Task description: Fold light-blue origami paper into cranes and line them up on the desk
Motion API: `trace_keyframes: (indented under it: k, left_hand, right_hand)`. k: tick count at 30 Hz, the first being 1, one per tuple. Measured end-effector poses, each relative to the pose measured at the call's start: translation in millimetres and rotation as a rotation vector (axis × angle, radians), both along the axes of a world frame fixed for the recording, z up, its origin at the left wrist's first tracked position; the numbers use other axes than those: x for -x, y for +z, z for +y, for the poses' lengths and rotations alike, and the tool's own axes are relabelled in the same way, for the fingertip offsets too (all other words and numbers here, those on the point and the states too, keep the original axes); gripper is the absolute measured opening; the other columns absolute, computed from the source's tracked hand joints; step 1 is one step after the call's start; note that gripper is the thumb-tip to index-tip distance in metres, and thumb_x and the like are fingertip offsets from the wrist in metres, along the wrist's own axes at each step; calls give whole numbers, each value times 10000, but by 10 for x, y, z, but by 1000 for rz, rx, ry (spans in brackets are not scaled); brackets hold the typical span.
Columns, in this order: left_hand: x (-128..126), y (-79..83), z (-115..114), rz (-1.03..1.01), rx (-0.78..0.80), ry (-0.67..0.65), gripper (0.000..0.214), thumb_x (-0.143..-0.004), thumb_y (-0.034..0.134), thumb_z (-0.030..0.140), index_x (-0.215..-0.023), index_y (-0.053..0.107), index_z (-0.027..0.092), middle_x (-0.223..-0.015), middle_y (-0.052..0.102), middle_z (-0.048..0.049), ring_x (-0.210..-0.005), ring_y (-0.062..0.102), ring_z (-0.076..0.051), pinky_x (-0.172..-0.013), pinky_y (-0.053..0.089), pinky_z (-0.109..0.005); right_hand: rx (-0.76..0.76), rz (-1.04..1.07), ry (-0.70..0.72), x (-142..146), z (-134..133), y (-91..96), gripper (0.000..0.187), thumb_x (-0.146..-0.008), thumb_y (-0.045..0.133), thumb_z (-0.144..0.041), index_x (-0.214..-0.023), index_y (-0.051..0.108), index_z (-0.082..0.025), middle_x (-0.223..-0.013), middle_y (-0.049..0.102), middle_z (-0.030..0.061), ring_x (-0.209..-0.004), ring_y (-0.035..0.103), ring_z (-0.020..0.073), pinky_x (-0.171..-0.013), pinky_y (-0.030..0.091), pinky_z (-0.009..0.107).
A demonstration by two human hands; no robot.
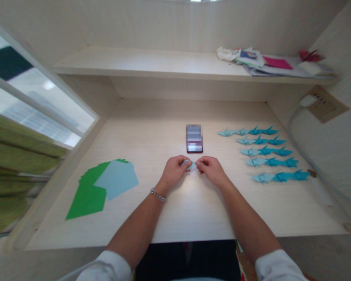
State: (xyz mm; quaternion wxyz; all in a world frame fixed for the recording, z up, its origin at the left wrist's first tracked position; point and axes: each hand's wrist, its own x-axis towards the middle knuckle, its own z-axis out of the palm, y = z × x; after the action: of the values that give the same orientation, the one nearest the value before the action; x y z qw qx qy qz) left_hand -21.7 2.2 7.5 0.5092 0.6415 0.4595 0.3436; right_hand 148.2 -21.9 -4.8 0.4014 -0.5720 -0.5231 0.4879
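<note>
My left hand (174, 170) and my right hand (211, 168) meet at the middle of the desk (193, 207), both pinching a small light blue folded paper (191, 165) between their fingertips. The paper is mostly hidden by my fingers. A bracelet sits on my left wrist. A phone (194, 139) lies just beyond my hands.
Rows of several finished blue paper cranes (266, 154) lie to the right. A stack of green and light blue paper sheets (103, 185) lies to the left. A shelf (163, 64) above holds papers (269, 62). A wall socket with a cable (312, 103) is at right, a window at left.
</note>
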Motion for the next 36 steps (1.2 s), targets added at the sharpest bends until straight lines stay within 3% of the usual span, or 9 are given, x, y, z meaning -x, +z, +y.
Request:
trace_keyframes:
  k: [13,29,36]
  left_hand:
    - [32,-22,12,-20,-5,-2,282,-782,584,389,-764,661,119,-629,640,-34,-575,570,-125,-557,448,-236]
    - [42,-10,-3,-21,14,7,289,-766,599,403,-755,664,122,-644,652,-45,-578,568,-126,-563,454,-247]
    - [27,2,1,-166,206,-70,313,-754,621,412,-741,669,103,-665,668,-87,-597,599,-149,-585,489,-278]
  right_hand:
    - [17,140,24,12,-20,61,280,-723,622,-413,-707,623,-133,-615,623,23,-507,539,112,-538,446,250]
    - [-24,84,73,21,-37,76,247,-750,608,-388,-773,625,-143,-645,620,15,-541,557,118,-543,459,245]
    - [-56,-57,40,2,-25,70,200,-754,602,-334,-684,624,-148,-527,575,-6,-481,511,112,-485,394,225]
